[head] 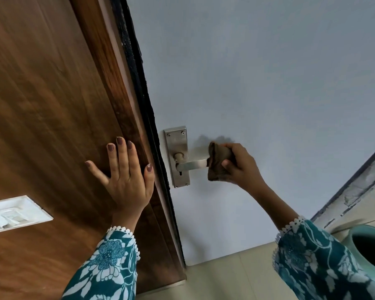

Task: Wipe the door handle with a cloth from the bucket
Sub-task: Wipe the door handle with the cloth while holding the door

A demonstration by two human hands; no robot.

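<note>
Door handle (192,164), a steel lever on a steel backplate (178,156), sits on the pale blue door (258,83) near its left edge. Right hand (239,164) has its fingers (226,163) closed around a brown cloth (218,161) wrapped over the lever's free end. Left hand (125,169) lies flat, fingers spread, on the wooden frame (52,105). What looks like the teal bucket (368,241) stands at the lower right on the floor (236,276).
</note>
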